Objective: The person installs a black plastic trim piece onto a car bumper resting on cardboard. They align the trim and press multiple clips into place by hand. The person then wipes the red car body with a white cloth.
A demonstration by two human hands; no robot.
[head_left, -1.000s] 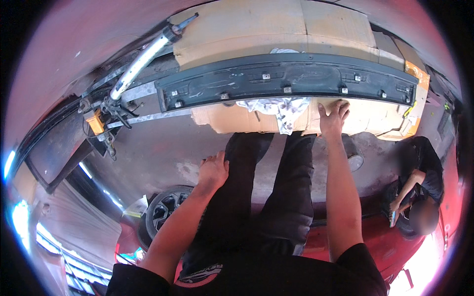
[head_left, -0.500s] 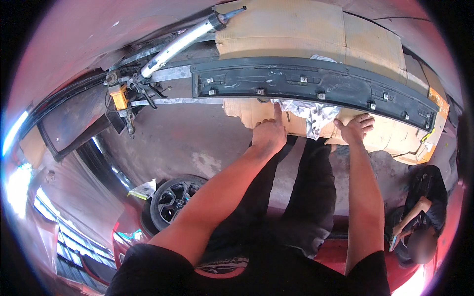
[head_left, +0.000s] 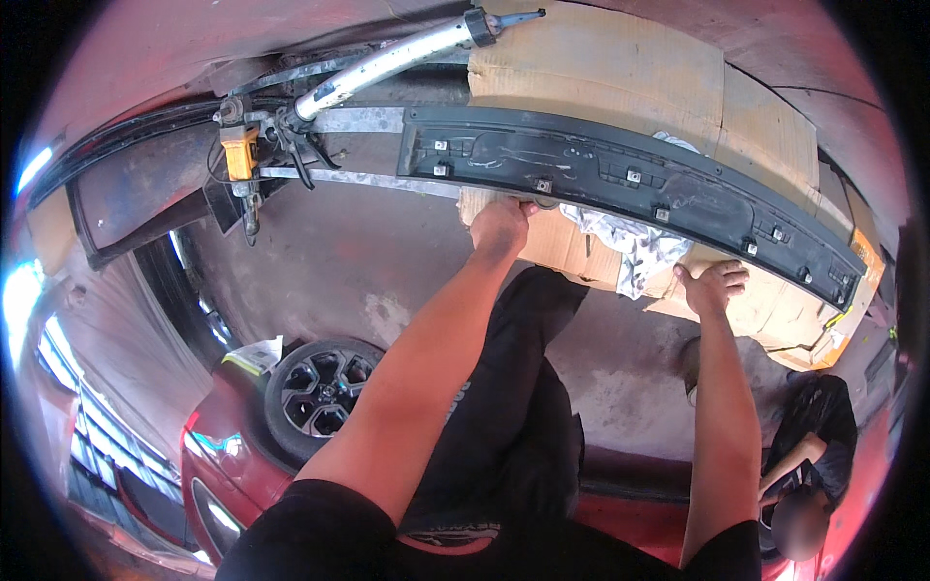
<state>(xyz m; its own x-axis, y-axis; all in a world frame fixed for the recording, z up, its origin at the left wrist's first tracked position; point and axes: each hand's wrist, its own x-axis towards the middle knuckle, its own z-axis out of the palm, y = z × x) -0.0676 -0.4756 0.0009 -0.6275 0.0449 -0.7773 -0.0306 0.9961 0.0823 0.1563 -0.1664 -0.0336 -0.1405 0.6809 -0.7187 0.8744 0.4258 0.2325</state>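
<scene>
A long black plastic trim panel (head_left: 581, 160) with several metal clips along it lies in front of me, its clip side up. At its near edge, left of centre, my left hand (head_left: 499, 228) is closed, with most of its fingers hidden; what they hold does not show. My right hand (head_left: 714, 286) is open on the cardboard (head_left: 765, 315) close to the panel's near edge, thumb apart from the fingers. Between the hands, a crumpled grey-and-white patterned cloth (head_left: 639, 247) sticks out from under the panel.
At the left are a long silver caulking gun (head_left: 387, 68) with a dark nozzle and a yellow-and-metal power tool (head_left: 240, 155). Metal rails (head_left: 358, 179) run under the panel's left end. A car wheel (head_left: 325, 387) is at lower left. Another person (head_left: 814, 455) is low at the right.
My left hand has gone from pointing its index finger at the panel's edge to being closed farther left along it. The view has turned slightly; my right hand stays beside the panel.
</scene>
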